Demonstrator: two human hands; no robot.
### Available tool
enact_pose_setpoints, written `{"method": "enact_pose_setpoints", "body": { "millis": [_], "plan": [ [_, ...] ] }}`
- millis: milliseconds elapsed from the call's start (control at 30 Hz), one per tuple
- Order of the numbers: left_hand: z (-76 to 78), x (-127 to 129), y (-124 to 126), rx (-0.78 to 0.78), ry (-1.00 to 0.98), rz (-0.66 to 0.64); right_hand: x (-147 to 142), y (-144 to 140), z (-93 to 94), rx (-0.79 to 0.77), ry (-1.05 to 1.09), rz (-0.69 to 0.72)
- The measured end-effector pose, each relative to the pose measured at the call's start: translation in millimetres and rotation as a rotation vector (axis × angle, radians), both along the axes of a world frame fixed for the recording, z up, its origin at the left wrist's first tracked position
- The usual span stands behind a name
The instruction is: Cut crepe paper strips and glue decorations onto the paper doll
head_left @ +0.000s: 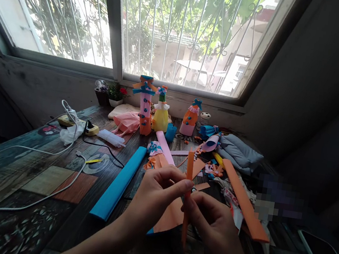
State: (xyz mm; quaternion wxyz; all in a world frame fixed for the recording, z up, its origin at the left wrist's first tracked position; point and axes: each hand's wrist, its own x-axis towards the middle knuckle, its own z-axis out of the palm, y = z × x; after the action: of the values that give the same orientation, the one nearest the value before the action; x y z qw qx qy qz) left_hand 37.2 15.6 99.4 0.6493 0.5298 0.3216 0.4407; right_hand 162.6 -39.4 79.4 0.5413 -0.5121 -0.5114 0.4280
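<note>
Single head view (worn camera), looking forward-down over table (38, 175), close above hands, facing window (183, 31).

both hands (152, 196) and forearms are bare, with no sleeves, rings or gloves.

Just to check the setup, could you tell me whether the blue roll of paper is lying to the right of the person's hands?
No, the blue roll lies on the table left of both hands, which hold an orange strip.

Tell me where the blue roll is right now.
In the head view, the blue roll lies on the table, left of the left hand, between the white cable and the orange paper.
</note>
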Motion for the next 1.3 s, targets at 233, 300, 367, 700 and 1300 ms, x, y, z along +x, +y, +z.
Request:
{"method": "enact_pose_setpoints", "body": {
  "millis": [233,300,367,700,1300],
  "plan": [
    [0.1,-0.7,1.2,0.047,-0.005,0.062,0.4,0.7,-7.5,-0.017,-0.064,0.092],
    [1.2,-1.3,2.2,0.076,-0.012,0.099,-0.4,0.9,-7.7,-0.010,-0.087,0.104],
    [2.1,-1.3,3.2,0.087,-0.009,0.109,-0.7,0.9,-7.9,-0.002,-0.106,0.103],
    [-0.7,-6.6,8.2,0.110,-0.002,0.166,-3.1,-0.3,-10.3,0.045,-0.191,0.108],
    [2.5,-9.4,12.6,0.120,0.039,0.163,3.1,-3.5,-5.6,-0.023,-0.112,0.116]
  ]
}}
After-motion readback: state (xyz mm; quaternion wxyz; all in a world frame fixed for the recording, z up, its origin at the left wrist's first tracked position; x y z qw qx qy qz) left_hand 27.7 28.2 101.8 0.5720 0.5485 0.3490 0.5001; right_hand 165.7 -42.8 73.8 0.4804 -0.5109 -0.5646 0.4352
